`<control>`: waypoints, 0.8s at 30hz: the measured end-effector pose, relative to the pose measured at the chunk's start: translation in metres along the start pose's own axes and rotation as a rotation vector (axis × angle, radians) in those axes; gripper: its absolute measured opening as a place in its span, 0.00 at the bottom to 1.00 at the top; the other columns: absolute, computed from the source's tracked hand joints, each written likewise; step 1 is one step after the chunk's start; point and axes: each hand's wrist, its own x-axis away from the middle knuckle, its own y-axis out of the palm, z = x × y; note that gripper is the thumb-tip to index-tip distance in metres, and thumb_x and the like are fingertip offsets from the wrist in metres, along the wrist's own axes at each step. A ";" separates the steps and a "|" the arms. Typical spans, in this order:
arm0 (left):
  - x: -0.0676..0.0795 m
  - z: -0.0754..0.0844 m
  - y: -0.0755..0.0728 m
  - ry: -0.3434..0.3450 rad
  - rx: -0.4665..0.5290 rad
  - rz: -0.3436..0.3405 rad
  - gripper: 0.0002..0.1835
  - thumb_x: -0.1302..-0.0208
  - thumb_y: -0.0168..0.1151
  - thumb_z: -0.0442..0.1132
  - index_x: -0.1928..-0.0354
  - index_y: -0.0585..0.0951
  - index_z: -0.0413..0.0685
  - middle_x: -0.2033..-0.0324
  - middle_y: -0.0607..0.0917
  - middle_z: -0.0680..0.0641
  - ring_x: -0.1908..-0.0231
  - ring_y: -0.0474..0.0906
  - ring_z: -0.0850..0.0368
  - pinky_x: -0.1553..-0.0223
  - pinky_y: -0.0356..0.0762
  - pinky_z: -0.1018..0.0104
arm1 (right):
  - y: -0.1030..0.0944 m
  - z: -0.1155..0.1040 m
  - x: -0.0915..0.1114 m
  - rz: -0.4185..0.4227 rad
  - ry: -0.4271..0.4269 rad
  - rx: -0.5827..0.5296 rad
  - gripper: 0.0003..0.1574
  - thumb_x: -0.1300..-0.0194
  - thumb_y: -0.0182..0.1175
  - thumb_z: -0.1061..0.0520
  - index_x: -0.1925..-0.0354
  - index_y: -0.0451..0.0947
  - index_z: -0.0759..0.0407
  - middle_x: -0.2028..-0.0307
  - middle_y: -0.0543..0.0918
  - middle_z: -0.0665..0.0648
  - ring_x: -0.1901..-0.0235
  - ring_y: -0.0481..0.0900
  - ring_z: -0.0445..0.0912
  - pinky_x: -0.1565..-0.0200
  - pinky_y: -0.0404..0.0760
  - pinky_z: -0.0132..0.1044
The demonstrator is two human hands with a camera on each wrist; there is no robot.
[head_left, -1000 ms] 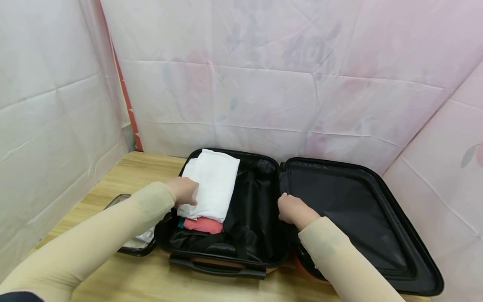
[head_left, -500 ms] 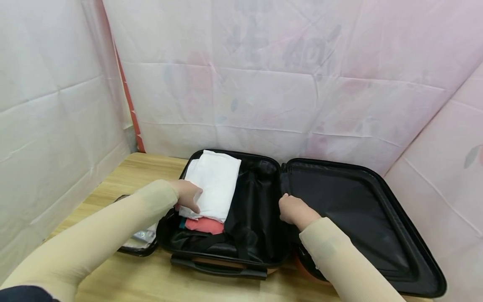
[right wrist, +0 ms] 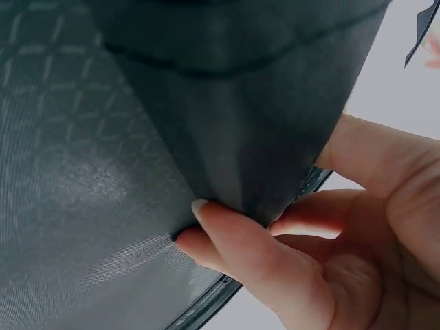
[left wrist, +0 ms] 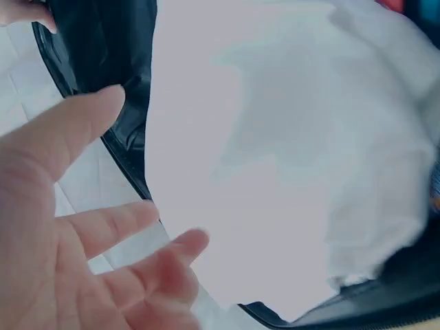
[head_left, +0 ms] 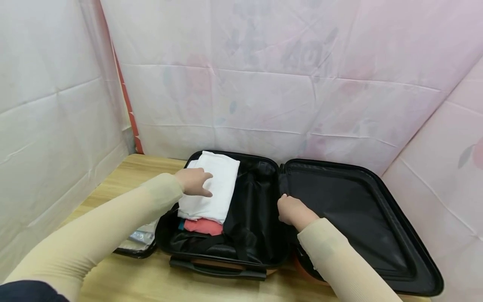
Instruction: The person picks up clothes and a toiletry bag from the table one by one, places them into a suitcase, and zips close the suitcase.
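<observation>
A suitcase (head_left: 250,218) lies spread out on the table, black inside. In its left half a folded white garment (head_left: 222,197) tops a coral-coloured one (head_left: 203,227), and a bit of teal cloth (head_left: 181,225) peeks out. My left hand (head_left: 195,182) hovers over the white garment's left part, fingers spread and holding nothing. In the left wrist view the fingertips (left wrist: 189,240) overlap the garment's edge. Near the hinge, my right hand (head_left: 296,211) pinches a black fabric flap (right wrist: 234,130) of the lining between its fingers. The head view hides that flap behind the hand.
The suitcase's other half (head_left: 351,209) opens flat to the right. A dark-rimmed clear case (head_left: 141,239) lies at the left, partly under my left sleeve. The carry handle (head_left: 219,272) faces the front. Pale cloth walls (head_left: 245,100) enclose the wooden table (head_left: 147,167).
My left hand has lifted off the white garment's lower left, moving away from me and slightly right, and its fingers have spread. The garment and my right hand stay put.
</observation>
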 end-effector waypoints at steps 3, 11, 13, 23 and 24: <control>-0.004 0.004 0.000 -0.033 0.031 0.001 0.38 0.53 0.57 0.59 0.41 0.62 0.51 0.47 0.64 0.40 0.51 0.65 0.45 0.55 0.64 0.52 | 0.001 0.000 0.001 -0.001 0.012 -0.005 0.34 0.45 0.53 0.63 0.47 0.54 0.82 0.62 0.71 0.73 0.81 0.69 0.48 0.76 0.68 0.37; -0.013 0.005 0.010 -0.134 0.167 -0.094 0.47 0.58 0.61 0.59 0.36 0.51 0.58 0.39 0.46 0.35 0.50 0.63 0.40 0.53 0.61 0.50 | 0.004 -0.003 0.002 0.006 -0.019 -0.006 0.33 0.47 0.55 0.62 0.49 0.58 0.82 0.49 0.63 0.74 0.71 0.73 0.54 0.72 0.69 0.39; -0.017 0.005 0.012 -0.153 0.192 -0.103 0.49 0.59 0.62 0.60 0.36 0.49 0.60 0.39 0.44 0.35 0.49 0.61 0.39 0.53 0.60 0.48 | 0.005 -0.003 0.001 0.017 -0.021 -0.003 0.33 0.47 0.55 0.62 0.49 0.58 0.82 0.49 0.63 0.74 0.70 0.74 0.54 0.73 0.69 0.39; -0.030 0.002 0.010 -0.207 0.287 -0.158 0.49 0.59 0.61 0.60 0.36 0.45 0.67 0.38 0.37 0.35 0.43 0.47 0.35 0.51 0.52 0.41 | 0.004 -0.001 -0.001 0.016 -0.026 -0.004 0.30 0.47 0.55 0.63 0.49 0.61 0.81 0.47 0.61 0.74 0.72 0.72 0.53 0.74 0.69 0.39; -0.031 0.001 0.010 -0.209 0.299 -0.162 0.50 0.60 0.62 0.60 0.36 0.45 0.67 0.39 0.36 0.35 0.43 0.47 0.35 0.52 0.53 0.42 | 0.005 -0.001 -0.001 0.016 -0.028 -0.003 0.30 0.47 0.55 0.63 0.50 0.62 0.80 0.47 0.61 0.74 0.69 0.73 0.54 0.73 0.69 0.39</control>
